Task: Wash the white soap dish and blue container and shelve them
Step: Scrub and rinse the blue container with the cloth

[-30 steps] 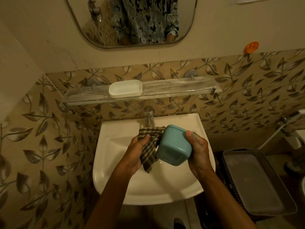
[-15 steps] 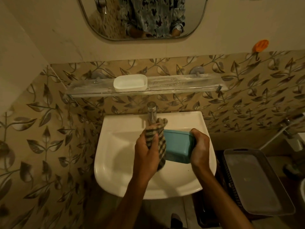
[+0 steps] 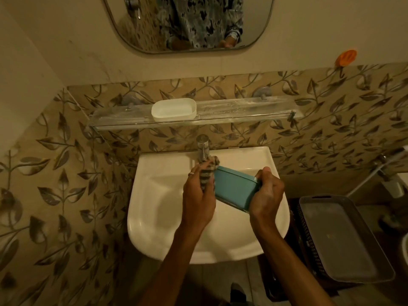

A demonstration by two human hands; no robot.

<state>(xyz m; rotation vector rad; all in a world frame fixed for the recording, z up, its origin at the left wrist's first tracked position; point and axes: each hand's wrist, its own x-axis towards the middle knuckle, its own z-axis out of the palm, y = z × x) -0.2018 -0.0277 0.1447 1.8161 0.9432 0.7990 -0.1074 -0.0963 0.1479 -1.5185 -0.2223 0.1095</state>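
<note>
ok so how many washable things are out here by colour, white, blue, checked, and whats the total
white: 1, the oval white plastic soap dish on the clear wall shelf
blue: 1, the rectangular blue plastic container, held in the right hand over the white ceramic sink
checked: 1, the checked cloth in the left hand
total: 3

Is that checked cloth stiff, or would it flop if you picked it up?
Probably floppy: the cloth is bunched and folded in the left hand against the blue container. Likely light, since a few fingers hold it. It may be damp from washing, so it would cling and droop.
</note>
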